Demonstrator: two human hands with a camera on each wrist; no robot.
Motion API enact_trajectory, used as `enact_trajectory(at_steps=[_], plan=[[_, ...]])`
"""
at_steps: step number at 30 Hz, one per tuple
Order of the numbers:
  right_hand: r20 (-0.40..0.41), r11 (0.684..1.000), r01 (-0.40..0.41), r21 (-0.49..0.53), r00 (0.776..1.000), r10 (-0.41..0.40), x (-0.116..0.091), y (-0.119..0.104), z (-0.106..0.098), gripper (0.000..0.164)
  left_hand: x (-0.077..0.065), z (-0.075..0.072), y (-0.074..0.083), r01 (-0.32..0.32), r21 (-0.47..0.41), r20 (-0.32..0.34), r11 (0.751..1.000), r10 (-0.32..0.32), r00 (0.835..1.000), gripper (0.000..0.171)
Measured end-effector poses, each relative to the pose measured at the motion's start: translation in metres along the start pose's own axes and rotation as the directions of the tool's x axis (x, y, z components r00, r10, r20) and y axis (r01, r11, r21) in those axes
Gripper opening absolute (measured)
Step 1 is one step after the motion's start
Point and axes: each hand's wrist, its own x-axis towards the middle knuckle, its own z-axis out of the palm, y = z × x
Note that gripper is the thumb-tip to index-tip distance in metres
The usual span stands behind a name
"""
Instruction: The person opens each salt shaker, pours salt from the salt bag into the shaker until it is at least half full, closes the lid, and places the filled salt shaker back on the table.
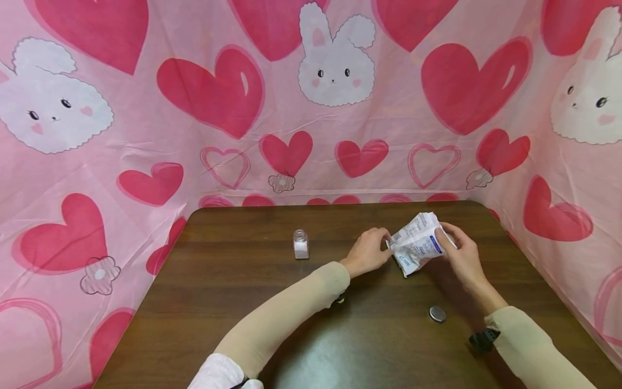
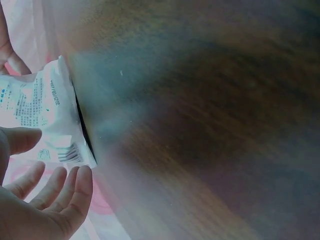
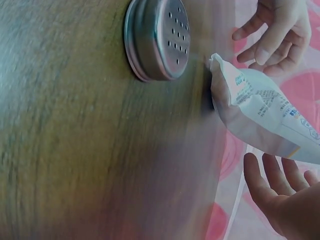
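Observation:
A white printed packet (image 1: 414,244) stands tilted above the far right of the table, its lower edge close to the wood. My right hand (image 1: 465,260) holds it by its right side, thumb over the printed front and fingers behind. At the packet's left edge is my left hand (image 1: 367,252), fingers loosely bent. In the left wrist view, the left thumb (image 2: 24,140) overlaps the packet and the other fingers are spread beside it; contact is unclear. A perforated metal shaker lid (image 3: 159,40) lies near the right wrist, holes upward.
A small clear glass jar (image 1: 301,246), uncapped and partly filled with white grains, stands left of the left hand. The brown wooden table (image 1: 218,302) is bordered by a pink cloth (image 1: 320,124) with hearts and rabbits. A dark band (image 1: 483,340) sits at the right wrist.

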Motion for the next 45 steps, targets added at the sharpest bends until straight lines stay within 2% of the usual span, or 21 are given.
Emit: enact_trajectory(at_steps=[9,13,15,18,22,26,29,32,38,45], plan=[[0.022,0.999,0.022,0.049,0.999,-0.023,0.0,-0.005,-0.005,0.043,-0.003,-0.006,0.0,0.013,-0.005,0.008,1.0,-0.013,1.0,0.025],[0.019,0.999,0.043,-0.015,0.999,-0.043,0.001,-0.006,-0.008,0.036,-0.005,-0.01,0.0,-0.012,-0.012,0.011,1.0,0.012,1.0,0.018],[0.007,0.995,0.059,-0.083,0.998,-0.058,0.002,-0.007,-0.01,0.035,-0.007,-0.013,0.0,-0.029,-0.011,0.01,1.0,0.029,1.0,0.013],[0.005,0.982,0.079,-0.169,0.997,-0.08,0.004,-0.011,-0.012,0.039,-0.01,-0.02,-0.002,-0.037,-0.014,0.004,0.999,0.037,0.999,0.007],[0.056,0.941,0.124,-0.316,0.992,-0.112,0.005,-0.019,-0.016,0.05,-0.016,-0.025,-0.002,-0.041,-0.017,0.024,0.999,0.041,0.999,0.01],[0.129,0.891,0.147,-0.43,0.987,-0.101,0.004,-0.027,-0.02,0.053,-0.024,-0.027,-0.002,-0.052,-0.018,0.065,0.998,0.053,0.996,0.016],[0.156,0.871,0.143,-0.469,0.985,-0.077,0.003,-0.034,-0.02,0.055,-0.03,-0.03,0.0,-0.068,-0.015,0.069,0.998,0.069,0.995,0.017],[0.171,0.855,0.165,-0.492,0.981,-0.092,0.002,-0.04,-0.021,0.053,-0.035,-0.037,0.001,-0.101,-0.006,0.058,0.995,0.101,0.993,0.015],[0.198,0.79,0.301,-0.534,0.953,-0.229,-0.002,-0.048,-0.018,0.043,-0.049,-0.053,0.001,-0.156,-0.01,0.036,0.988,0.156,0.987,0.014],[0.238,0.732,0.431,-0.527,0.902,-0.359,-0.005,-0.053,-0.011,0.028,-0.067,-0.067,-0.004,-0.133,-0.015,0.04,0.991,0.134,0.99,0.016]])
